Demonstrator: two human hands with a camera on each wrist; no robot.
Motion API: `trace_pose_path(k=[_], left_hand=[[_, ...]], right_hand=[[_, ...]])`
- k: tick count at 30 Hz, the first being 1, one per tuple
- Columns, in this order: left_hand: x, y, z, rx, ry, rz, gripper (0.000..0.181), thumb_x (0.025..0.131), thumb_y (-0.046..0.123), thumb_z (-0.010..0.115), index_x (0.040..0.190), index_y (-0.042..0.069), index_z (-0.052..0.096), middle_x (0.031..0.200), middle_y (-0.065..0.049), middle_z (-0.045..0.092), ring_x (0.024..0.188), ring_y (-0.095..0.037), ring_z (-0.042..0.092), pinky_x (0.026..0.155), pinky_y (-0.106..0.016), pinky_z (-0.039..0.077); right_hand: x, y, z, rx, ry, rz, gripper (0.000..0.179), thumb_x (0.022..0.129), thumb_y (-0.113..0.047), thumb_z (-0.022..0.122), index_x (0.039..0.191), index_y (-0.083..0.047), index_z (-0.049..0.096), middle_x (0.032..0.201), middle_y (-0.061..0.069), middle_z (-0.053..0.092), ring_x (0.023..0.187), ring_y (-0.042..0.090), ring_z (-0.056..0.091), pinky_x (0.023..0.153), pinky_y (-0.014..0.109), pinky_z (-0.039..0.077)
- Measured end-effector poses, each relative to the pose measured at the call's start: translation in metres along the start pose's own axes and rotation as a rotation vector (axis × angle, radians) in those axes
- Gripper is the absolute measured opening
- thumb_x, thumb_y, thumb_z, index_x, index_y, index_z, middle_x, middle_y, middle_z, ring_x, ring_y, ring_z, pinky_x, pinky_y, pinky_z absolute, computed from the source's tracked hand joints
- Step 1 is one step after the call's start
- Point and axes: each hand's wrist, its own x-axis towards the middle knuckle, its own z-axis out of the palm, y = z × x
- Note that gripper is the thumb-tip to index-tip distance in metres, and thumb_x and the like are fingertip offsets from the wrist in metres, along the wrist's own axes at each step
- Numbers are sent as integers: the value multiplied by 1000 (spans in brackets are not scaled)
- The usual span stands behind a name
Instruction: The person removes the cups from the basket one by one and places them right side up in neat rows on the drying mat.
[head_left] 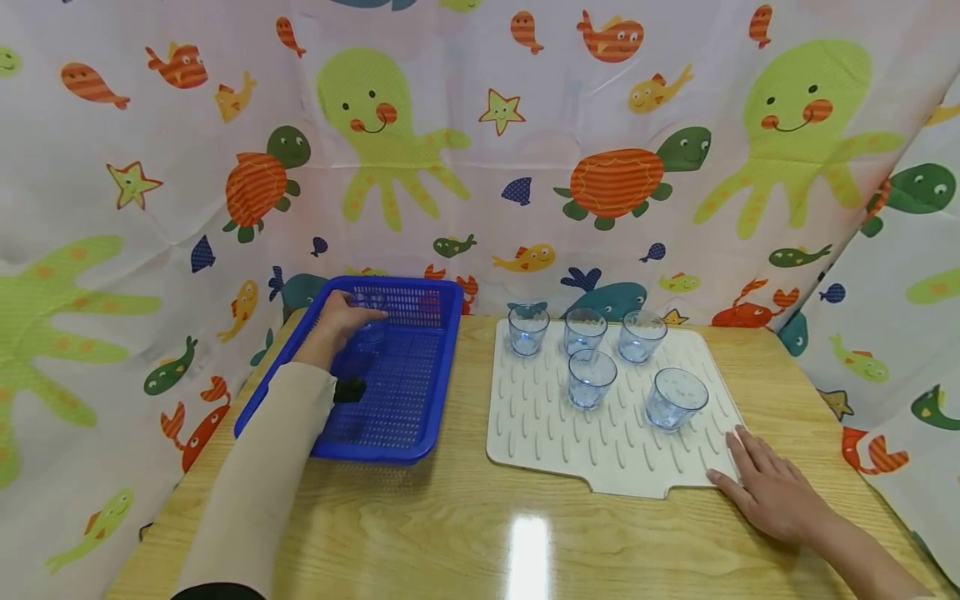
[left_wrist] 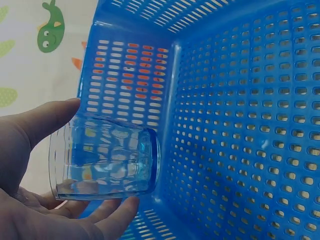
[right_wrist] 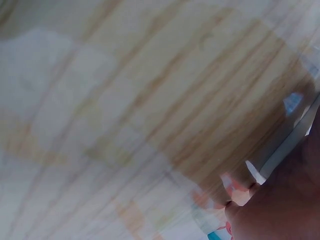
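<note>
My left hand (head_left: 339,323) reaches into the far left corner of a blue plastic basket (head_left: 447,367) and grips a clear bluish glass tumbler (left_wrist: 107,157). In the left wrist view the thumb lies along one side of the glass and the fingers curl round the other, with its thick base towards the basket's corner. My right hand (head_left: 776,492) lies palm down at the near right corner of a white ribbed drying mat (head_left: 540,417), fingertips on the mat's edge. Several matching glasses stand on this mat, the nearest glass (head_left: 677,400) at its right side.
Mat and basket sit side by side on a wooden table (head_left: 420,533), with a strip of bare wood between them. A curtain (head_left: 480,192) printed with sea animals hangs close behind and on both sides.
</note>
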Motion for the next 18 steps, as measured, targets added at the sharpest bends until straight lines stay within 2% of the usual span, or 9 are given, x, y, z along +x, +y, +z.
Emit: trace_pose_path(k=[10, 18], left_hand=[[-7, -1, 0, -8, -39, 5, 96, 95, 27, 74, 160, -4, 10, 161, -29, 25, 144, -48, 36, 116, -57, 35], [-13, 1, -4, -5, -18, 36, 98, 94, 28, 76, 160, -2, 11, 162, -27, 25, 146, -46, 34, 117, -57, 33]], right_hand=[[0, 4, 3, -4, 7, -5, 88, 106, -54, 46, 156, 14, 20, 158, 41, 17, 140, 64, 18, 105, 80, 16], [1, 2, 1, -3, 11, -4, 87, 106, -53, 46, 155, 14, 21, 157, 42, 17, 140, 64, 18, 105, 80, 17]])
